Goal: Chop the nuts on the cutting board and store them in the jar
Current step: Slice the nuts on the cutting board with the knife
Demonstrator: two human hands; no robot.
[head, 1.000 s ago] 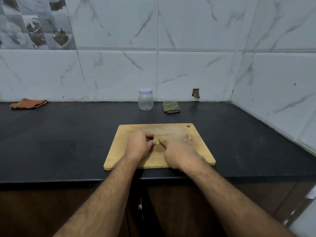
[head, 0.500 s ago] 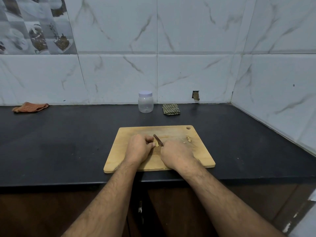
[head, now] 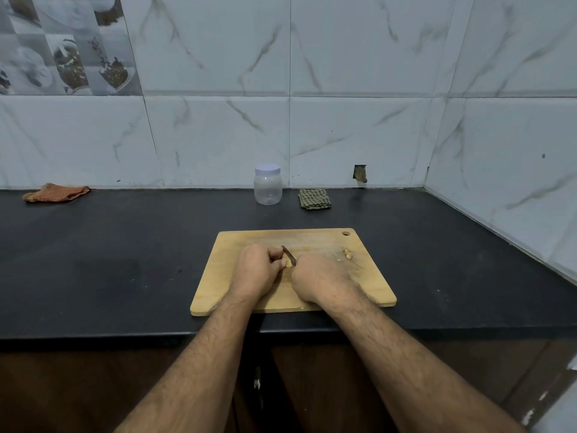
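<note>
Both hands sat mid cutting board point(head: 218, 276): left hand point(head: 254, 270) curled, pinching a nut point(head: 288, 264); right hand point(head: 318, 278) gripped the knife point(head: 288, 253), blade against that nut. More nuts point(head: 346, 253) lay by the board's far right corner. Lidded jar point(head: 268, 184) stood farther back on the surface point(head: 125, 245), at the wall.

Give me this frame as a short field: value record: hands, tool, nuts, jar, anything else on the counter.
left hand: fingers curled, pinching a nut piece on the cutting board
right hand: grips the knife, blade angled down at that piece
loose nuts: small cluster near the board's far right corner
jar: by the back wall, lid on, looks empty
cloths: orange cloth far left, checked cloth right of the jar
counter: black
</note>
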